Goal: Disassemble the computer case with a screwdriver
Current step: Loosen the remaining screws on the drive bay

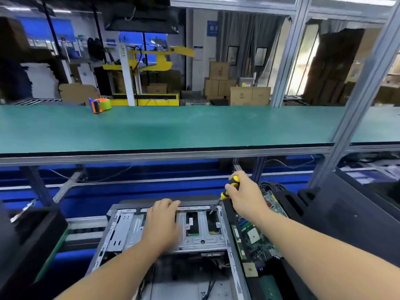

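Hands: right [244,194] grips ribbed yellow-black screwdriver [229,188], left [161,221] on steel case [203,241]

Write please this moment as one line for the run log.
right hand: grips screwdriver, tip at far edge of computer case | left hand: rests on the case's metal frame | motherboard: beside case

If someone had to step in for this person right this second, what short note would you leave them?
Right hand grips the yellow-and-black screwdriver, tip at the far right corner of the open grey metal computer case.
Left hand rests flat on the case's silver drive cage, steadying it.
Done: side panel already off. Green circuit boards lie right of the case.
Left: finish that corner screw, then free the cage and remaining parts. Whether the screw is loose cannot be told.
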